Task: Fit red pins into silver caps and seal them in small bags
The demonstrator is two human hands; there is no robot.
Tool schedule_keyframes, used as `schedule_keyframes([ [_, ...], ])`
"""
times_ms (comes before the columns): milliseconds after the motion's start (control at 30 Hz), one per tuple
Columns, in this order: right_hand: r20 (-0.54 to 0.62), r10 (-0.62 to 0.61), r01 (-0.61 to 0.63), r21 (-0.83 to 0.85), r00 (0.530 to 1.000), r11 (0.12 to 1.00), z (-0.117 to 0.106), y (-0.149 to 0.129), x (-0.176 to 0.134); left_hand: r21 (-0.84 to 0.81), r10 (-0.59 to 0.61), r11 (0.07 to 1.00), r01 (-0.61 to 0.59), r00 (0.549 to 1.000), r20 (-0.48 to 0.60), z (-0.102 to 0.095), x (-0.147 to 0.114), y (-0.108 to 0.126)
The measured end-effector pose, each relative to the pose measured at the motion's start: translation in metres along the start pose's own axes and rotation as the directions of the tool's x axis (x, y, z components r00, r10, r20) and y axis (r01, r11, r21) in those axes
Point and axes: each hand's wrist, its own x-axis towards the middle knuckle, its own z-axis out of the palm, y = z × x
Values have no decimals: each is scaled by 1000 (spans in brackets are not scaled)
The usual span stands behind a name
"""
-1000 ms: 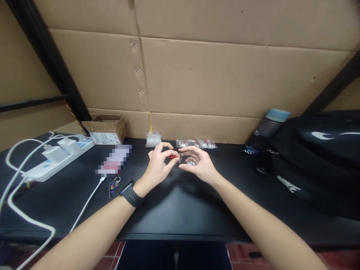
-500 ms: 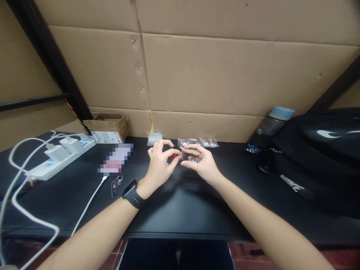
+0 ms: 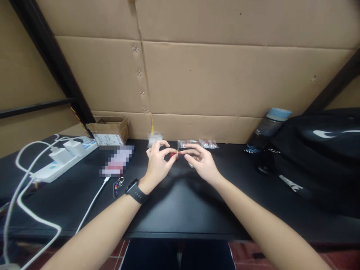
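Observation:
My left hand, with a dark watch on the wrist, pinches a small red piece between thumb and index finger. A thin pale edge stands upright at the fingertips; its exact kind is too small to make out. My right hand is just to the right, its index fingertip at the red piece and its thumb held apart from the fingers. Partly hidden beneath the right fingers is a small silvery thing. Behind the hands lie clear packets with round silvery and red pieces inside.
At the back stand a clear bag and an open cardboard box. On the left are a white power strip, cables, a blurred-out phone and a keychain. A bottle and black backpack occupy the right.
My right thumb has drawn away from the thin piece it was pinching with the index finger. The left hand keeps its pinch. The view has tilted slightly upward.

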Motion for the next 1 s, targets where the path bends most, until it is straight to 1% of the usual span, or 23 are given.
schedule_keyframes([
  [100,-22,-1,1,4,1000,1000,0,5,2,-16,28,999,-28,999,26,2,-2,0],
  [200,-37,-9,8,-28,999,1000,0,8,3,-29,53,998,-52,998,45,4,-3,-1],
  [433,-63,-77,61,-222,995,973,1,10,1,-51,75,996,-72,996,54,9,-5,-5],
  [533,-48,-97,82,-264,994,961,0,11,1,-64,77,995,-73,995,64,9,-5,-3],
  [600,-26,-120,107,-300,992,948,-2,10,1,-99,57,994,-53,998,37,8,-4,-1],
  [667,15,-153,148,-356,988,923,-4,7,0,-156,21,988,-20,1000,8,6,-2,-1],
  [700,48,-168,173,-387,985,905,-5,5,0,-178,8,984,-5,1000,15,5,-1,-2],
  [733,84,-181,199,-419,980,886,-5,3,-1,-187,3,982,5,999,44,4,-1,-3],
  [800,150,-195,244,-476,969,845,-6,0,-2,-165,14,986,11,988,154,3,0,-5],
  [900,204,-211,290,-538,956,792,-7,-2,-3,-95,42,995,-12,945,324,5,-3,-9],
  [1000,228,-222,316,-580,948,751,-9,-3,-2,-43,58,998,-44,907,417,8,-5,-9],
])
